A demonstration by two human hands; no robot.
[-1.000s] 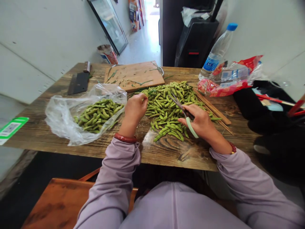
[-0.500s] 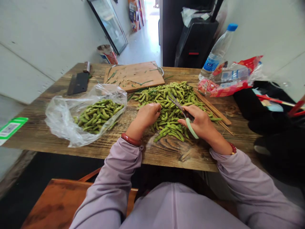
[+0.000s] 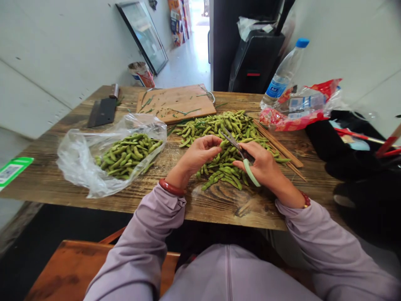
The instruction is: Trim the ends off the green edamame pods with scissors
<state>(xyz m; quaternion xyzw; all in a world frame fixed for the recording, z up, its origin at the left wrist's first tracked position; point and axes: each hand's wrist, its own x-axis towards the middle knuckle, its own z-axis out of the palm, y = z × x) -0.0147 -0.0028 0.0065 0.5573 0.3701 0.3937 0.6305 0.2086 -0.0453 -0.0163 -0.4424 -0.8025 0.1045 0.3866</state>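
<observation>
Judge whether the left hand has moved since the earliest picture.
Yes: judged against the cutting board, the left hand has shifted rightward and farther from it, towards the scissors.

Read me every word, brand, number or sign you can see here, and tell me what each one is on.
No word, brand or number is readable.
Bottle label: a white mark on blue, too small to read.
Green-edged sticker: a dark-and-white pattern, possibly a code, too blurred.
Red plastic wrapper: blue patches, possibly print, too blurred.
Bucket: coloured markings, unreadable.
Scissors: no lettering visible.

Bag (image 3: pixel 75 161) left of pod pile (image 3: pixel 230 159)
</observation>
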